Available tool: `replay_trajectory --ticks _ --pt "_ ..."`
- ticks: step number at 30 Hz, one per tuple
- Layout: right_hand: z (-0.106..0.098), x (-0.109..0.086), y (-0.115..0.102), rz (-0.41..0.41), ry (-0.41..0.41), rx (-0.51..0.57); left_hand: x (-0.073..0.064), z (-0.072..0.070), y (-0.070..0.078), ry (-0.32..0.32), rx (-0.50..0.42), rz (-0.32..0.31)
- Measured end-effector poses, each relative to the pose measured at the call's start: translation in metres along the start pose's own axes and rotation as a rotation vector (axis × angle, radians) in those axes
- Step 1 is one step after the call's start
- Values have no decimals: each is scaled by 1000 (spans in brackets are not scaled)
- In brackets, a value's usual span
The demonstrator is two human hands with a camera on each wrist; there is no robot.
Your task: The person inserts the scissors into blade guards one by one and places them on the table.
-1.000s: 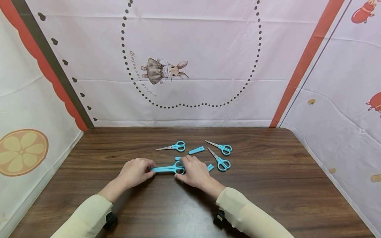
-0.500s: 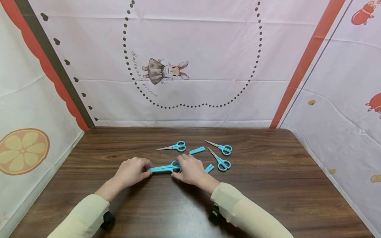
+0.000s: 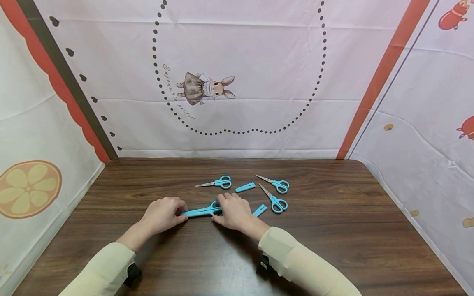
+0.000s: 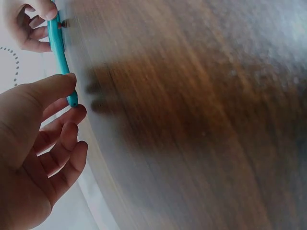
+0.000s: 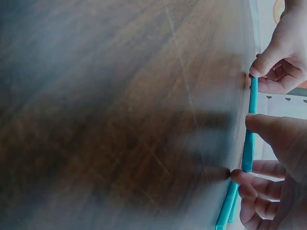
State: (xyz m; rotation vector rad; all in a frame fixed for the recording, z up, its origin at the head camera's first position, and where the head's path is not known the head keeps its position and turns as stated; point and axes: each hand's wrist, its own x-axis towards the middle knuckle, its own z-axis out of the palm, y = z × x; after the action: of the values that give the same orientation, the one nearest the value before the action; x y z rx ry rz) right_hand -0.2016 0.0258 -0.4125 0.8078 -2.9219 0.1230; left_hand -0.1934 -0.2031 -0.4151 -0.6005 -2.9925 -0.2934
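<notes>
Light-blue scissors (image 3: 201, 212), brown wood-grained table (image 3: 333, 234)

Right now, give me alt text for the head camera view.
A left hand and right hand hold sheathed blue scissors by tip and handles at a wooden table. Three bare-bladed scissors and two visible loose sheaths lie nearby.

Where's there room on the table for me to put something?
Lots of table is bare to the right of the two rightmost scissors. More is left of the left hand, and between the sleeves. The middle is crowded: that hand and the right hand hold covered scissors, with three uncovered pairs and two loose covers close by.
</notes>
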Motion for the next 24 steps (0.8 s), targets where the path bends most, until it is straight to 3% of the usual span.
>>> replay_trajectory --ticks 12,24 --pt "3 1 -1 10 1 -14 0 3 0 -19 -5 -7" --pt "5 -1 1 36 -36 64 0 6 -1 -19 -28 -26"
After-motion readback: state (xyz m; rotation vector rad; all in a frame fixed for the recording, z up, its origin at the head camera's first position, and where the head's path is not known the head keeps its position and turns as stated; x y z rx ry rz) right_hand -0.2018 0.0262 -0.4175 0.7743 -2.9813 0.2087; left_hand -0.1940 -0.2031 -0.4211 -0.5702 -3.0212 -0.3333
